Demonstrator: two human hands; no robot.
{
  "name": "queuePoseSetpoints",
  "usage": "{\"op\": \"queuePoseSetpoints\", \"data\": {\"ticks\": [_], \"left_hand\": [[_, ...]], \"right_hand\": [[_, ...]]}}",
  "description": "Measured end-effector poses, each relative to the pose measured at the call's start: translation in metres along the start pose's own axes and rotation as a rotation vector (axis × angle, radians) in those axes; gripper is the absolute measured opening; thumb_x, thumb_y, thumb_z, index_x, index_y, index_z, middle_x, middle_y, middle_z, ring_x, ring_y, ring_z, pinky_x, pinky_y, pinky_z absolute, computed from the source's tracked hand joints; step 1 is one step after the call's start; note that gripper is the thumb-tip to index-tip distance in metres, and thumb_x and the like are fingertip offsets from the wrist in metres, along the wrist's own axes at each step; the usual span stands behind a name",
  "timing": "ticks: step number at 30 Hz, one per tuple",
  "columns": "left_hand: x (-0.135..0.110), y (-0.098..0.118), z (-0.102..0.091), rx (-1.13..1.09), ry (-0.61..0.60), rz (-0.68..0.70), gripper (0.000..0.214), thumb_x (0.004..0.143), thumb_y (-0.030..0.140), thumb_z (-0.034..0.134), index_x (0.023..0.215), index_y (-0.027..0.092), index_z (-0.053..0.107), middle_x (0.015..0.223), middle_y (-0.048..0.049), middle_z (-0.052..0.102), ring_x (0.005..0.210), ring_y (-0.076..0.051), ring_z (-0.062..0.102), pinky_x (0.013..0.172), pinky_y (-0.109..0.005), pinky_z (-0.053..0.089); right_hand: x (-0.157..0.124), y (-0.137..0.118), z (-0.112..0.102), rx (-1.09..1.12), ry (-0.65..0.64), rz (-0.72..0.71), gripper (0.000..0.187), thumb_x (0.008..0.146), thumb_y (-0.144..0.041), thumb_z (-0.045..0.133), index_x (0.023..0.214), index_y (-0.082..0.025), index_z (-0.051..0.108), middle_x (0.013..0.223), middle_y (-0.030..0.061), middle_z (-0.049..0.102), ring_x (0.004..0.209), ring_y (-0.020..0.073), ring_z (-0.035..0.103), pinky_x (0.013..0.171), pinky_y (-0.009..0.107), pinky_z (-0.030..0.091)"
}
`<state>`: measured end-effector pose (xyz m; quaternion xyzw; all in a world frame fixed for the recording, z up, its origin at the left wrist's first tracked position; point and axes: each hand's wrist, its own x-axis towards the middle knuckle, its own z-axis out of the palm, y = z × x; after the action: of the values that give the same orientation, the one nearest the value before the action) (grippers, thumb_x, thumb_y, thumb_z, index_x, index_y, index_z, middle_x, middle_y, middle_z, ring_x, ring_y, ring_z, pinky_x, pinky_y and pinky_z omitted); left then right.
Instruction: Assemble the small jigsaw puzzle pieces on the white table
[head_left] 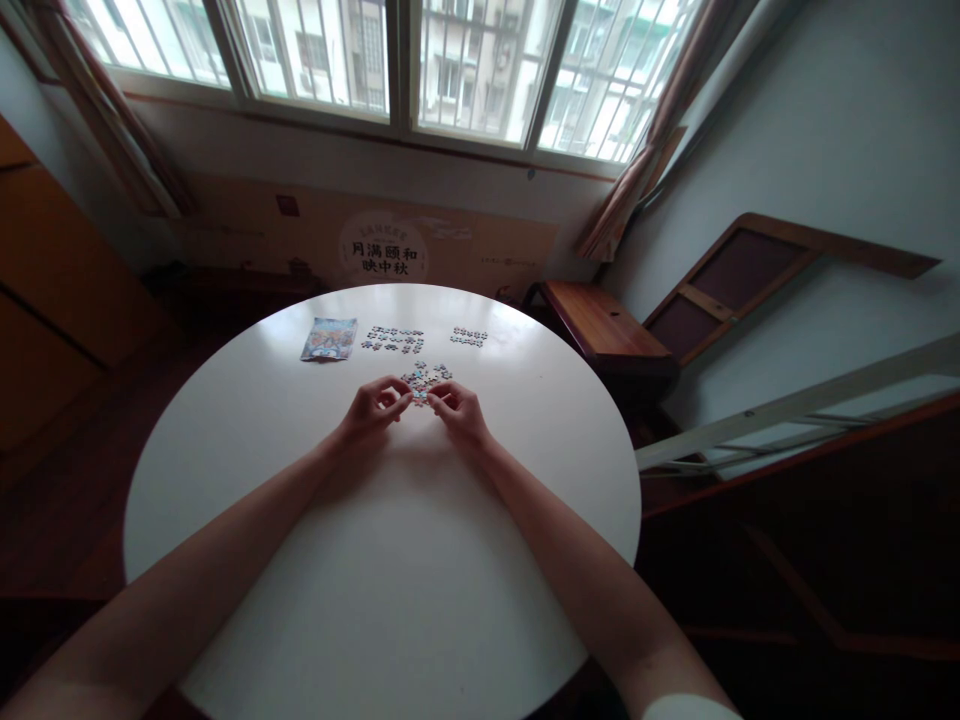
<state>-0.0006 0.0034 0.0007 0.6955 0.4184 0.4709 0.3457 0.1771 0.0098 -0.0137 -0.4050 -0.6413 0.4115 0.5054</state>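
Both my hands rest on a round white table [390, 560], fingers curled and pinched together over a small cluster of joined puzzle pieces [426, 380]. My left hand [373, 405] pinches at the cluster's left edge. My right hand [459, 410] pinches at its right edge. What sits between the fingertips is small and looks like puzzle pieces. Further back lie a loose group of puzzle pieces [394, 340], a smaller group [469, 337] to the right, and a colourful picture card [330, 338] to the left.
A wooden bench [600, 325] stands right of the table by the wall. A wooden frame [742, 275] leans on the right wall. Barred windows [390, 60] and curtains run along the back. A brown cabinet [52, 280] stands at the left.
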Motion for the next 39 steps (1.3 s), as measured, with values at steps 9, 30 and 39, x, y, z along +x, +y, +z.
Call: {"op": "queuePoseSetpoints", "data": {"ticks": [9, 30, 39], "left_hand": [[0.0015, -0.0053, 0.0004, 0.006, 0.029, -0.012, 0.031, 0.074, 0.044, 0.066, 0.081, 0.014, 0.063, 0.073, -0.0029, 0.064, 0.047, -0.008, 0.054, 0.042, -0.02, 0.045], [0.0023, -0.0016, 0.0018, -0.002, 0.038, -0.015, 0.033, 0.072, 0.045, 0.066, 0.079, 0.013, 0.064, 0.078, -0.0054, 0.066, 0.048, -0.008, 0.055, 0.042, -0.02, 0.048], [0.0024, -0.0029, 0.0017, 0.007, 0.031, -0.016, 0.033, 0.072, 0.046, 0.066, 0.08, 0.013, 0.064, 0.075, -0.0046, 0.066, 0.047, -0.008, 0.055, 0.042, -0.02, 0.047]], "right_hand": [[-0.0004, -0.0008, 0.0009, -0.02, 0.035, 0.009, 0.022, 0.074, -0.038, 0.062, 0.078, -0.016, 0.063, 0.068, 0.0018, 0.063, 0.055, 0.0105, 0.053, 0.053, 0.023, 0.043], [-0.0008, 0.0026, 0.001, -0.053, 0.044, 0.004, 0.02, 0.075, -0.037, 0.062, 0.077, -0.016, 0.063, 0.066, 0.0012, 0.062, 0.057, 0.0109, 0.053, 0.055, 0.023, 0.043], [-0.0012, 0.0018, 0.0007, -0.065, 0.03, 0.003, 0.02, 0.076, -0.037, 0.06, 0.078, -0.017, 0.063, 0.066, 0.0006, 0.061, 0.057, 0.0109, 0.053, 0.056, 0.023, 0.043]]}}
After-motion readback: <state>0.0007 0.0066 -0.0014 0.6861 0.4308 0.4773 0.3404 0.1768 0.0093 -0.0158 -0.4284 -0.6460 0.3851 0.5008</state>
